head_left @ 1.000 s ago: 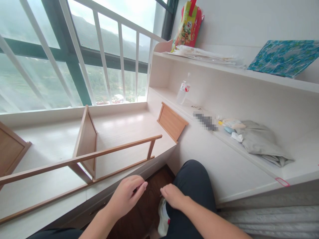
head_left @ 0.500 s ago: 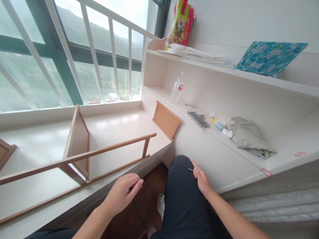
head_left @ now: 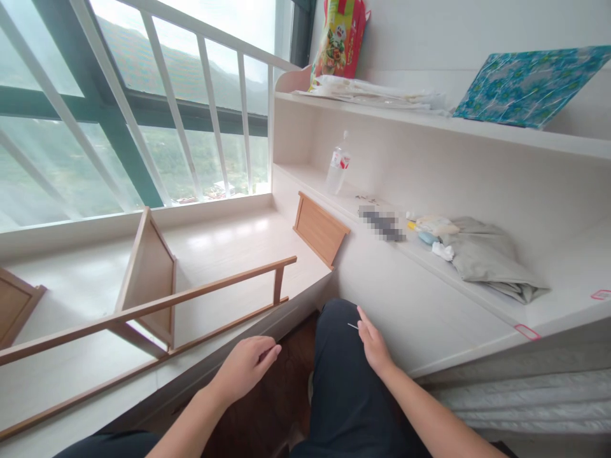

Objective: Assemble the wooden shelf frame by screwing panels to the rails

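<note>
My left hand (head_left: 245,367) hovers low over the dark floor beside my knee, thumb and fingers pinched together; I cannot see whether anything is between them. My right hand (head_left: 375,346) rests on my dark trouser leg (head_left: 341,388), next to the white ledge's (head_left: 429,318) front edge. It pinches a thin needle-like pin (head_left: 352,326) that points left. A light wooden rack frame (head_left: 191,294) lies on the window sill just beyond my left hand.
A loose wooden panel (head_left: 319,229) leans in the sill's corner. On the lower shelf are a water bottle (head_left: 337,166), small items and a grey cloth (head_left: 487,257). The top shelf holds a snack bag (head_left: 338,38), papers and a blue patterned board (head_left: 529,86). White window bars (head_left: 210,114) stand behind.
My right hand has moved from between my knees up onto my right thigh beside the ledge, the pin showing at its fingertips. My left hand stays pinched. The view has shifted slightly.
</note>
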Tool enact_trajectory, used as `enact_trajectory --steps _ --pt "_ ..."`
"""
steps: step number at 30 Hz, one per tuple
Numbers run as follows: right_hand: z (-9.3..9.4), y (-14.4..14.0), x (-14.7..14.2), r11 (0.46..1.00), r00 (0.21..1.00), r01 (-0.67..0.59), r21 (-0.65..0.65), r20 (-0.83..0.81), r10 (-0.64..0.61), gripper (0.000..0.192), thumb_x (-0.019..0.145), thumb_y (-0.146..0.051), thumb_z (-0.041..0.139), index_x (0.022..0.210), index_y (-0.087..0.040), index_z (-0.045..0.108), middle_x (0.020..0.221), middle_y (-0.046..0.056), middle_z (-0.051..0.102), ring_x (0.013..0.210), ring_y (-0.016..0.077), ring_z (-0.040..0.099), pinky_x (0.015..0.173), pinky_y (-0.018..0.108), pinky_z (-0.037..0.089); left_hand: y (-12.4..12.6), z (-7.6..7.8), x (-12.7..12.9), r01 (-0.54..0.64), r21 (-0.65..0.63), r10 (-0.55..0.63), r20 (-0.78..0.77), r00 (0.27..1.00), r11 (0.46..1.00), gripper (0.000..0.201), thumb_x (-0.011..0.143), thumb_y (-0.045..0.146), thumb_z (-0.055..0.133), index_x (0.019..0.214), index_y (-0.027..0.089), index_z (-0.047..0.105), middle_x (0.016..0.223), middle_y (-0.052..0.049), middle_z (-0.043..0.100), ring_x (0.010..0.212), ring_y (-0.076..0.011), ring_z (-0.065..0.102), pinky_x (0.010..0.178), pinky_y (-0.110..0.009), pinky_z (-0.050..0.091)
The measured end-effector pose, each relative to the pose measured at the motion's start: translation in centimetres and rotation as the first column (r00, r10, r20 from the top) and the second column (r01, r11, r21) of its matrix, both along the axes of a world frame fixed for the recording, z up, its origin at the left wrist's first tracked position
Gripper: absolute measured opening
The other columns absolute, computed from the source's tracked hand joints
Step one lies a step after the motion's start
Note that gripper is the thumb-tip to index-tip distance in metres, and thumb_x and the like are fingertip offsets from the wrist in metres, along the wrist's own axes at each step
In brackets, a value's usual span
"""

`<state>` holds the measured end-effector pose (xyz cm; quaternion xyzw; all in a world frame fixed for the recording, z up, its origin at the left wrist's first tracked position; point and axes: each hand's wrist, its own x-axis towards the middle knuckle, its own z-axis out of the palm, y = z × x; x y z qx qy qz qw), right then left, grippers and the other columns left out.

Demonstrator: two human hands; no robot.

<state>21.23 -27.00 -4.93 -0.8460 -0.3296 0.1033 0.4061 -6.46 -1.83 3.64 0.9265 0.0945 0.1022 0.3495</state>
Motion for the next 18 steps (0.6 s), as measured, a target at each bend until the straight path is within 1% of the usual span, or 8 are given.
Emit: enact_trajectory --steps 2,5,6,8,10,12,15,18 --pt "1.5 1.6 -0.3 0.996 0.998 -0.031 -0.081 0.056 0.036 0.082 0.103 -0.067 0.019 0.152 -0.010 0.052 0.162 0.021 0.043 0.153 0.0336 0.037 0.124 0.055 0.031 0.0 -0.6 0.3 0.007 0.003 -0.007 -0.036 0.999 1.000 0.046 0.108 0.039 0.037 0.069 0.021 0.052 0.067 -0.002 0.059 0.064 -0.0197 0.056 0.064 -0.030 0.037" --pt "4.0 4.1 -2.4 0.955 0.959 -0.174 -0.241 0.178 0.220 0.065 0.107 -0.050 0.025 0.144 -0.011 0.062 0.164 0.018 0.041 0.157 0.0349 0.030 0.128 0.061 0.017 -0.3 -1.3 0.8 0.011 -0.008 -0.011 -0.080 0.997 1.000 0.045 0.108 0.038 0.036 0.070 0.021 0.052 0.068 -0.002 0.059 0.066 -0.0199 0.057 0.065 -0.029 0.037" --pt "4.6 4.9 -3.5 0.925 0.934 -0.261 -0.277 0.171 0.315 0.061 0.108 -0.045 0.027 0.144 -0.011 0.062 0.160 0.017 0.047 0.155 0.0339 0.033 0.129 0.061 0.013 -0.4 -1.5 1.0 0.013 -0.014 -0.014 -0.089 0.996 1.000 0.045 0.108 0.039 0.036 0.070 0.021 0.053 0.068 -0.002 0.060 0.066 -0.0199 0.057 0.065 -0.029 0.037" --pt "5.0 6.4 -6.1 0.827 0.859 -0.488 -0.279 0.018 0.512 0.058 0.110 -0.040 0.024 0.142 -0.013 0.065 0.146 0.014 0.063 0.145 0.0277 0.051 0.130 0.056 0.014 -0.5 -1.9 1.5 0.014 -0.030 -0.017 -0.101 0.995 0.999 0.045 0.108 0.040 0.037 0.071 0.021 0.054 0.068 -0.002 0.061 0.066 -0.0200 0.058 0.066 -0.030 0.037" --pt "4.3 7.7 -8.7 0.754 0.789 -0.614 -0.231 -0.148 0.597 0.057 0.110 -0.040 0.025 0.143 -0.015 0.064 0.150 0.013 0.059 0.142 0.0247 0.054 0.126 0.047 0.029 -0.4 -2.2 1.8 -0.001 -0.045 -0.004 -0.109 0.994 0.999 0.046 0.108 0.042 0.037 0.071 0.021 0.055 0.069 -0.002 0.062 0.067 -0.0205 0.059 0.066 -0.030 0.038" --pt "3.2 8.6 -10.7 0.719 0.763 -0.647 -0.255 -0.196 0.616 0.054 0.110 -0.037 0.025 0.135 -0.017 0.069 0.150 0.012 0.060 0.140 0.0264 0.056 0.124 0.050 0.031 -0.2 -2.5 2.0 -0.039 -0.058 0.032 -0.118 0.993 0.998 0.047 0.107 0.043 0.037 0.070 0.021 0.056 0.069 -0.003 0.063 0.067 -0.0211 0.060 0.066 -0.030 0.039" --pt "1.5 9.1 -12.3 0.671 0.730 -0.682 -0.291 -0.214 0.650 0.051 0.109 -0.028 0.027 0.110 -0.019 0.077 0.126 0.011 0.076 0.121 0.0277 0.069 0.120 0.055 0.033 0.0 -2.7 2.3 -0.117 -0.070 0.109 -0.107 0.988 0.991 0.048 0.106 0.044 0.037 0.069 0.021 0.056 0.070 -0.004 0.064 0.069 -0.0219 0.060 0.067 -0.032 0.042" --pt "0.3 8.9 -13.0 0.628 0.691 -0.721 -0.293 -0.231 0.685 0.042 0.106 -0.026 0.037 0.094 -0.019 0.077 0.108 0.010 0.080 0.113 0.0287 0.071 0.119 0.057 0.033 -0.6 -2.5 3.4 -0.126 -0.053 0.125 -0.033 0.992 0.991 0.043 0.106 0.040 0.040 0.074 0.021 0.062 0.079 -0.006 0.068 0.078 -0.0237 0.064 0.074 -0.035 0.048"
